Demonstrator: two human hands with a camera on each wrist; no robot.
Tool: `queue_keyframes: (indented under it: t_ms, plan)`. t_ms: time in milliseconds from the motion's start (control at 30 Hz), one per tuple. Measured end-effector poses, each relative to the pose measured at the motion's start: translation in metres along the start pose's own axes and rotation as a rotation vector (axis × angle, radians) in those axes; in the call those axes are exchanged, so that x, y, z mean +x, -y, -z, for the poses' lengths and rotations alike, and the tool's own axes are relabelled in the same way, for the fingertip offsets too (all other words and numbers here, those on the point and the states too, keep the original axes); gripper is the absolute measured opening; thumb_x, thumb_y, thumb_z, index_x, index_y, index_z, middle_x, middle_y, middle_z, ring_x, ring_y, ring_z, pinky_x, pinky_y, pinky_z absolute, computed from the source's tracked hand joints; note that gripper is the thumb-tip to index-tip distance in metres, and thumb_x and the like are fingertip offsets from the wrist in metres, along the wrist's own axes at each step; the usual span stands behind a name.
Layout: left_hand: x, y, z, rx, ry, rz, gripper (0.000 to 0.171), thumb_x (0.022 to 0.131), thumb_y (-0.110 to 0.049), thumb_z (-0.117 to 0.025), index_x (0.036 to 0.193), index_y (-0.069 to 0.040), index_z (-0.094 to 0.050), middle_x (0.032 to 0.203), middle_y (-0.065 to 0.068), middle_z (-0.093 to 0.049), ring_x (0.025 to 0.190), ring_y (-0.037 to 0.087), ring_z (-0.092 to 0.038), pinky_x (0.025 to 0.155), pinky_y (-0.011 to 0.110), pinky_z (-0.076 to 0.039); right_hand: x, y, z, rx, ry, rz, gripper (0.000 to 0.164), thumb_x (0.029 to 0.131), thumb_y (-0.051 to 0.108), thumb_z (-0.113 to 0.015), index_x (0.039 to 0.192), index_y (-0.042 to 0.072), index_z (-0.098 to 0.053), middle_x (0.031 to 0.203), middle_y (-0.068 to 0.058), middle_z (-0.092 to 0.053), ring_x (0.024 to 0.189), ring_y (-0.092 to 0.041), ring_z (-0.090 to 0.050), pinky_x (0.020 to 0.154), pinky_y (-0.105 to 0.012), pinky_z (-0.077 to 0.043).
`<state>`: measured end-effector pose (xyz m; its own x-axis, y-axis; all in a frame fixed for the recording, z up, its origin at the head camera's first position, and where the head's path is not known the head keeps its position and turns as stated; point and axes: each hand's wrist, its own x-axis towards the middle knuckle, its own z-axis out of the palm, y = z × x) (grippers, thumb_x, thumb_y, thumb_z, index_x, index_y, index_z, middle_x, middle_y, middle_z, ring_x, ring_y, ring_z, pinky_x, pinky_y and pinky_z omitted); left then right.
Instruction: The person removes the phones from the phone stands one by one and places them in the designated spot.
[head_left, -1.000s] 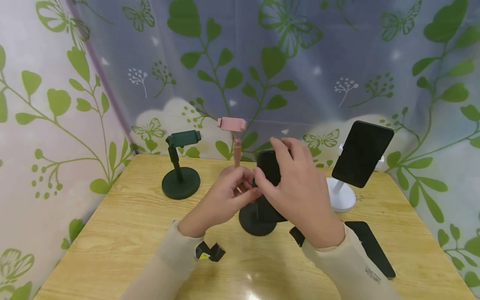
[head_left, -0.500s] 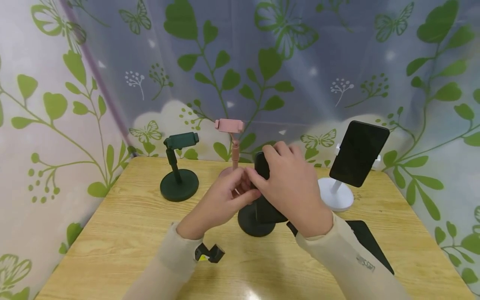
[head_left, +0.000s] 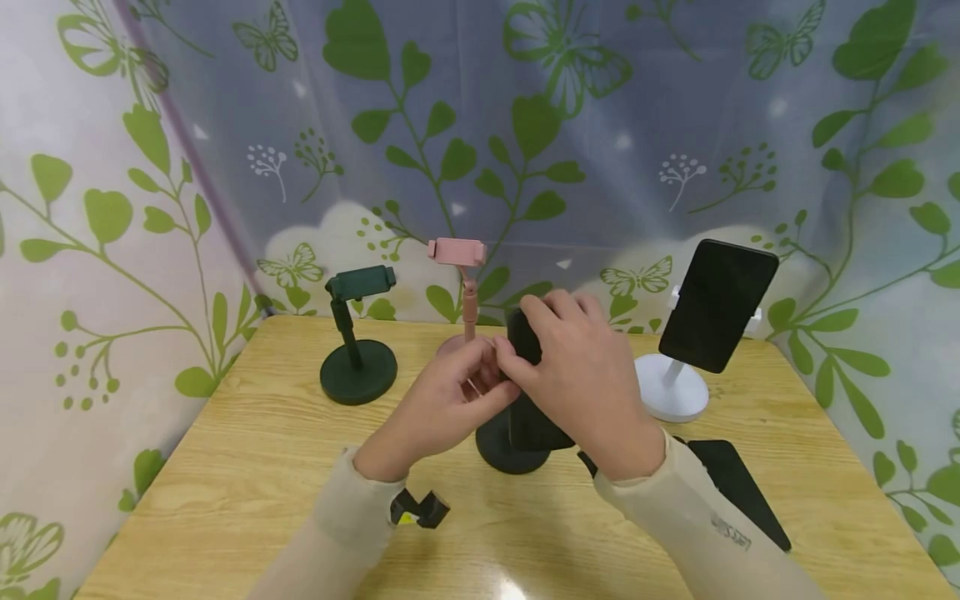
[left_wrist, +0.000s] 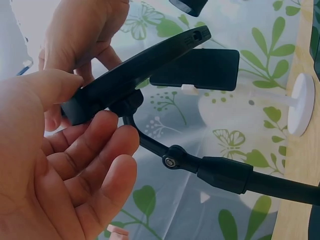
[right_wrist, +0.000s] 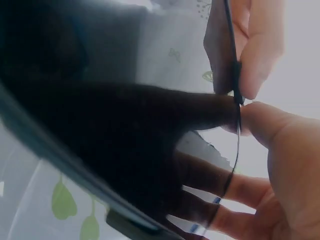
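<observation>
Both left hand and right hand, fingers clamped on black phone, stand's joint visible only from left wrist

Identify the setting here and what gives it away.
Likely an indoor staged tabletop, perhaps a recording booth: leaf-and-butterfly printed cloth hangs behind and beside a wooden table, where a green phone stand, pink phone stand and white phone stand are set out.

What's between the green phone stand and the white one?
The head view shows a pink stand and a black stand there, plus the left hand and right hand at the phone on the black one.
</observation>
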<state>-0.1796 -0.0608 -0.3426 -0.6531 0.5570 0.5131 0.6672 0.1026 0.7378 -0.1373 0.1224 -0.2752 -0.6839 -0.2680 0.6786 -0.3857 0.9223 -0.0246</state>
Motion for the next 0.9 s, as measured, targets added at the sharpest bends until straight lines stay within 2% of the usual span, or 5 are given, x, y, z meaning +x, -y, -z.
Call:
queue_keyframes:
  t_ms: [233, 633, 900]
  plan:
    - [-0.0006, 0.0028, 0.0001, 0.004, -0.014, -0.006, 0.01, 0.102, -0.018, -0.066, 0.11, -0.024, -0.064, 0.095, -0.006, -0.06, 0.074, 0.013, -0.06, 0.062, 0.03, -0.054, 0.0002, 0.0029, 0.0023, -0.038, 0.04, -0.006, 0.055, 0.09, 0.048, -0.078, 0.124, 0.005, -0.069, 0.112, -0.015, -0.069, 0.098, -0.041, -0.062, 0.057, -0.046, -0.058]
    - [-0.0006, 0.0032, 0.0003, -0.011, -0.005, -0.014, 0.01, 0.102, -0.018, -0.067, 0.112, -0.02, -0.064, 0.095, -0.002, -0.059, 0.076, 0.015, -0.057, 0.062, 0.029, -0.052, -0.0016, 0.0023, -0.0052, -0.026, -0.012, -0.009, 0.041, 0.089, 0.036, -0.076, 0.117, 0.006, -0.07, 0.106, -0.013, -0.067, 0.093, -0.037, -0.059, 0.048, -0.042, -0.053]
    - [0.0019, 0.0019, -0.0023, 0.0, -0.006, -0.018, 0.006, 0.103, -0.018, -0.066, 0.108, -0.02, -0.064, 0.094, -0.002, -0.059, 0.074, 0.015, -0.057, 0.062, 0.03, -0.051, -0.0043, 0.0018, -0.0026, -0.059, -0.008, -0.022, 0.049, 0.091, 0.046, -0.076, 0.118, 0.007, -0.067, 0.109, -0.015, -0.067, 0.081, -0.038, -0.059, 0.044, -0.042, -0.05]
